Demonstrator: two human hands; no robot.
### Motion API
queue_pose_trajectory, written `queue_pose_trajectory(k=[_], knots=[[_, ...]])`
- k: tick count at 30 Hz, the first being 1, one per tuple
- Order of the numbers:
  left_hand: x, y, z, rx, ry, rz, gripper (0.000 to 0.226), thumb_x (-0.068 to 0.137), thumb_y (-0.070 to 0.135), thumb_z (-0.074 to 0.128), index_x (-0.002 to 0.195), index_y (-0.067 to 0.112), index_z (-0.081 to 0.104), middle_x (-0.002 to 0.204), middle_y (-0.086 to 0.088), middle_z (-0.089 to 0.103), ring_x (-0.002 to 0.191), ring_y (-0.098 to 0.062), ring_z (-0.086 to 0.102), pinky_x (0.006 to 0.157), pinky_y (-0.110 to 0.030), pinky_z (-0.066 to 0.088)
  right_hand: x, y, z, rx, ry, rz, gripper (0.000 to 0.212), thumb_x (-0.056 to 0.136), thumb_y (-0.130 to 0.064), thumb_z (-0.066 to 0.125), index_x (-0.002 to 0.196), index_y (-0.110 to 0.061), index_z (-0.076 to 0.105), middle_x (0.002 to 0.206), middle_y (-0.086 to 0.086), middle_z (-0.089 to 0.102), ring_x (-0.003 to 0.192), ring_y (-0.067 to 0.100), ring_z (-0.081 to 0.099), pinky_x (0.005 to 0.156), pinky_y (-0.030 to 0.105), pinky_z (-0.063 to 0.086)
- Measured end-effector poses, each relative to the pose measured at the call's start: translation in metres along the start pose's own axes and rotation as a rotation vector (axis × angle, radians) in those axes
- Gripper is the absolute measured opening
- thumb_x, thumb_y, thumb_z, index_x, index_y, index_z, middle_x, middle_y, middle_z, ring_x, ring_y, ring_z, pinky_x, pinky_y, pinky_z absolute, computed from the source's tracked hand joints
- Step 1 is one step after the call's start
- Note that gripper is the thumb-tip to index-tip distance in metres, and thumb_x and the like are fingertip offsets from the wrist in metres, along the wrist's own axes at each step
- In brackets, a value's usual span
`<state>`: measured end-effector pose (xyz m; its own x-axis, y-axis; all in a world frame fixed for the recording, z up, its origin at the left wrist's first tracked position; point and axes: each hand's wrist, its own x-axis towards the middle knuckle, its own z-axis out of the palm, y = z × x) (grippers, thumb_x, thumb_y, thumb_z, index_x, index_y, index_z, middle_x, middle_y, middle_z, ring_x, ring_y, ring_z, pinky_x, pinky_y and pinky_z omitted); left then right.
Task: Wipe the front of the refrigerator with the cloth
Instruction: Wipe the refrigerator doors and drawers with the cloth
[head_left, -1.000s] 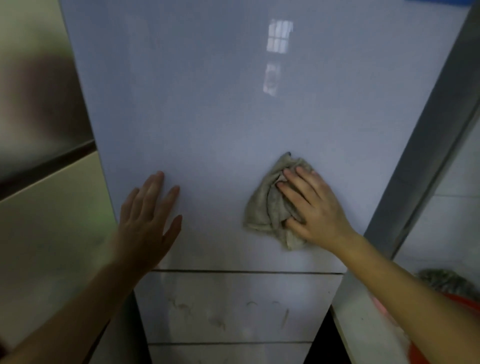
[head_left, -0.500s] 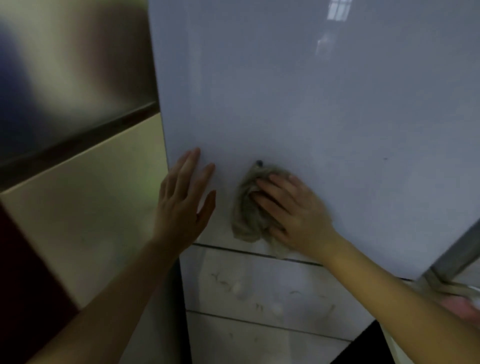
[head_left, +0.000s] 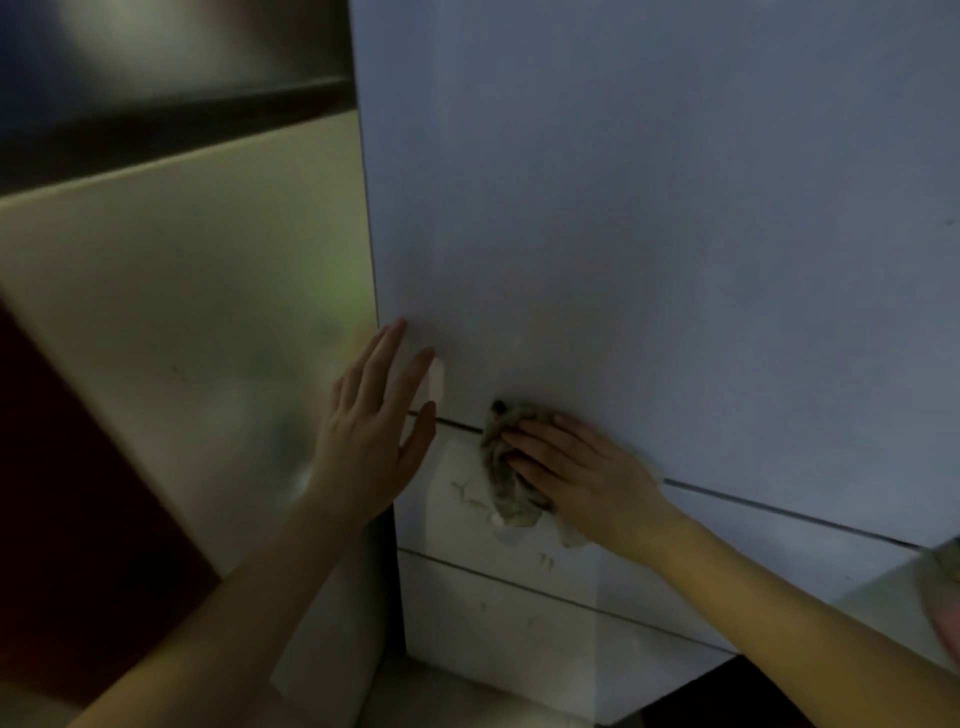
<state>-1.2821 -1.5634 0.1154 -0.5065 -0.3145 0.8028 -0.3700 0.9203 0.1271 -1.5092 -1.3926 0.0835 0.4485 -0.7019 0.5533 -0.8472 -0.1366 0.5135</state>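
The fingers of your right hand lie straight and close together, pressing the bunched cloth over the seam low on the refrigerator front. Press with the whole palm and sweep down across the scuffs just below. Your left hand, flat with fingers slightly apart, braces the door's left edge.

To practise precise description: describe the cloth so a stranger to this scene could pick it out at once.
Find the big pale refrigerator front and follow it down to the dark seam running across it. There the right hand presses a crumpled grey-green cloth over the seam. Its dull wrinkles stand out from the smooth front, and the left hand beside it is bare.
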Motion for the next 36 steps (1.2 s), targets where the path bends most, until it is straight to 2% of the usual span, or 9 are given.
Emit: queue_pose_trajectory(k=[3,7,10,14,17,21,23,29,36], knots=[[-0.025,0.008,0.007,0.03,-0.074,-0.039,0.05,0.103,0.034,0.046,0.147,0.011,0.048,0.162,-0.017,0.033,0.147,-0.037,0.037,0.112,-0.044,0.037,-0.018,-0.005,0.001,0.009,0.008,0.031,0.031,0.1,-0.01,0.058,0.129,-0.011,0.069,0.145,0.006,0.061,0.135,0.022,0.049,0.129,0.038,0.022],[-0.063,0.006,0.02,0.069,-0.153,-0.06,0.054,0.103,0.038,0.045,0.148,0.009,0.048,0.161,-0.016,0.035,0.144,-0.036,0.041,0.111,-0.046,0.04,-0.023,-0.012,0.003,0.044,0.064,0.081,0.031,0.099,-0.01,0.058,0.127,-0.012,0.07,0.145,0.005,0.062,0.137,0.021,0.05,0.122,0.038,0.034],[-0.089,-0.003,0.036,0.089,-0.164,-0.057,0.054,0.103,0.039,0.043,0.145,0.007,0.051,0.159,-0.018,0.038,0.143,-0.038,0.042,0.109,-0.05,0.043,-0.027,-0.016,0.011,0.02,0.1,0.089,0.031,0.099,-0.012,0.06,0.129,-0.014,0.069,0.148,0.005,0.059,0.139,0.022,0.051,0.122,0.04,0.037],[-0.112,-0.013,0.068,0.075,-0.099,-0.09,0.055,0.102,0.038,0.045,0.147,0.008,0.049,0.16,-0.019,0.036,0.145,-0.039,0.039,0.113,-0.052,0.039,-0.029,-0.018,0.021,0.007,0.136,0.093,0.035,0.101,-0.018,0.055,0.132,-0.013,0.068,0.149,0.007,0.058,0.141,0.025,0.048,0.122,0.043,0.036],[-0.123,-0.018,0.096,0.054,-0.032,-0.072,0.057,0.102,0.037,0.045,0.152,0.01,0.042,0.165,-0.018,0.025,0.15,-0.038,0.03,0.116,-0.052,0.035,-0.031,-0.019,0.024,-0.04,0.143,0.086,0.043,0.096,-0.023,0.063,0.137,-0.012,0.065,0.151,0.009,0.055,0.144,0.026,0.045,0.124,0.044,0.034],[-0.129,-0.024,0.126,0.002,0.115,-0.051,0.056,0.102,0.032,0.045,0.152,0.006,0.04,0.166,-0.019,0.018,0.156,-0.03,0.015,0.128,-0.034,0.013,-0.032,-0.022,0.029,-0.104,0.178,0.08,0.046,0.094,-0.026,0.067,0.137,-0.012,0.065,0.151,0.01,0.055,0.144,0.028,0.048,0.123,0.046,0.035],[-0.131,-0.024,0.138,-0.034,0.186,-0.051,0.057,0.101,0.03,0.048,0.151,0.004,0.04,0.165,-0.02,0.019,0.156,-0.031,0.014,0.128,-0.03,0.009,-0.034,-0.024,0.032,-0.132,0.189,0.084,0.046,0.093,-0.027,0.067,0.137,-0.012,0.065,0.152,0.011,0.054,0.145,0.029,0.047,0.123,0.046,0.034],[-0.128,-0.036,0.157,-0.095,0.369,0.028,0.051,0.103,0.03,0.047,0.145,0.001,0.048,0.16,-0.024,0.03,0.151,-0.039,0.026,0.125,-0.047,0.026,-0.038,-0.022,0.039,-0.226,0.201,0.035,0.052,0.09,-0.032,0.066,0.138,-0.011,0.064,0.154,0.012,0.051,0.147,0.032,0.043,0.119,0.051,0.038],[-0.137,-0.047,0.158,-0.037,0.335,0.079,0.059,0.103,0.043,0.039,0.15,0.007,0.043,0.165,-0.014,0.026,0.155,-0.028,0.02,0.126,-0.039,0.022,-0.044,-0.033,0.048,-0.268,0.224,0.095,0.057,0.091,-0.036,0.061,0.143,-0.012,0.058,0.158,0.012,0.045,0.151,0.033,0.036,0.118,0.056,0.035]])
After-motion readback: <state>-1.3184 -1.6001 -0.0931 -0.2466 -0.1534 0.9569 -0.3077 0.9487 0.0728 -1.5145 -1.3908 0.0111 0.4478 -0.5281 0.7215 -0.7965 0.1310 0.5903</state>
